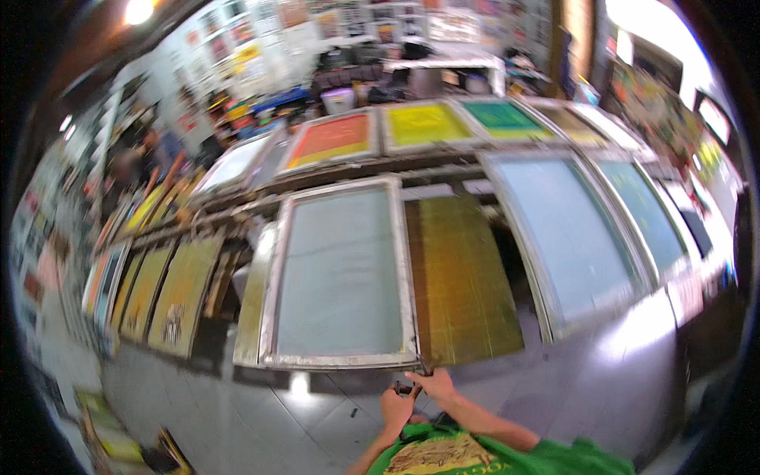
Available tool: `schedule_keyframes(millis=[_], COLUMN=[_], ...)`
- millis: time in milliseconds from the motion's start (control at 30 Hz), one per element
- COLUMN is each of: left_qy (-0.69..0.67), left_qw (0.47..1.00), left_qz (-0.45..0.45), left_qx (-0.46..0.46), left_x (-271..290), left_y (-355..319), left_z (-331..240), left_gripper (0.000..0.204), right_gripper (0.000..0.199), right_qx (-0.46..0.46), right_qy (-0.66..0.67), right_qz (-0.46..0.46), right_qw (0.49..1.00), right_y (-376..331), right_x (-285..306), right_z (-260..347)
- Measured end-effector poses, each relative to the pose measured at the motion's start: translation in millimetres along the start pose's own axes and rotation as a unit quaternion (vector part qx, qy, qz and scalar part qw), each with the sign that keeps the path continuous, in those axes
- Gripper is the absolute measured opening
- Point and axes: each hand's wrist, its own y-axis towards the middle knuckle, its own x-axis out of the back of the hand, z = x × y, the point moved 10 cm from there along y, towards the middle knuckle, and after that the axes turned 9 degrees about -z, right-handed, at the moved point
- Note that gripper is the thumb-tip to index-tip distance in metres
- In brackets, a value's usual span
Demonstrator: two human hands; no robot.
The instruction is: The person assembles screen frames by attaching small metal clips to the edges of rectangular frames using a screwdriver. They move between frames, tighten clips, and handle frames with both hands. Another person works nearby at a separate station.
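A large screen-printing frame [340, 273] with grey mesh and a pale metal border leans in front of me among several other frames. My right hand [433, 384] touches its lower right corner, fingers at the bottom rail. My left hand [396, 405] is just below, closed around a small dark object I cannot make out. A yellow-green meshed frame [463, 277] stands right behind, to the right.
Two big grey-mesh frames [570, 229] lean at the right. Orange, yellow and green screens [423, 124] stand on a rack behind. More yellowish frames [178, 297] lean at the left. The floor is shiny grey tile [261, 419]. A blurred person [131, 166] stands far left.
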Motion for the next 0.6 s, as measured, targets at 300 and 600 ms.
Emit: schedule_keyframes(millis=[300, 600], left_qy=[0.005, -0.18], left_qw=[0.997, 0.951], left_qz=[0.065, 0.236], left_qx=[-0.046, 0.082], left_x=[-35, -38], left_y=[10, -3], left_z=[48, 46], left_gripper=[0.052, 0.056], right_gripper=[0.028, 0.031], right_qx=[-0.015, -0.076], right_qy=[-0.022, -0.036], right_qz=[0.123, 0.076], right_qw=[0.992, 0.994], right_y=[-6, 15], right_x=[-13, -1], right_z=[-7, -27])
